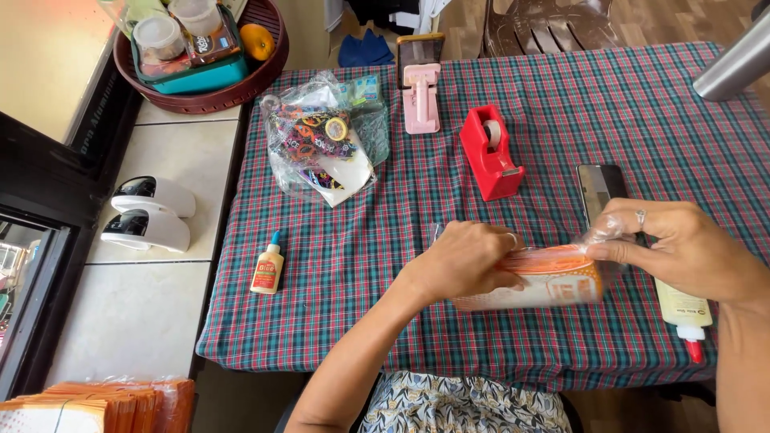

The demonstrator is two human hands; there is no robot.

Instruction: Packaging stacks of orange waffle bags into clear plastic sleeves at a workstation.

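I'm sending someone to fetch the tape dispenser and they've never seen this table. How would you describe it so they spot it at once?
Start at the table covered by the red-and-green plaid cloth and look to its far middle. There, just right of the pale pink plastic phone stand, sits the red plastic tape dispenser. It is the only solid bright red block on the cloth, with a roll of tape set in its top.

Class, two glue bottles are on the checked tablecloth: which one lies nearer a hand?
The larger pale-yellow glue bottle with the red cap, beside the right hand; the small blue-capped bottle lies far left.

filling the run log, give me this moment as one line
left hand: grips orange packet | right hand: pinches its clear wrap | surface: plaid tablecloth | nearby: red tape dispenser
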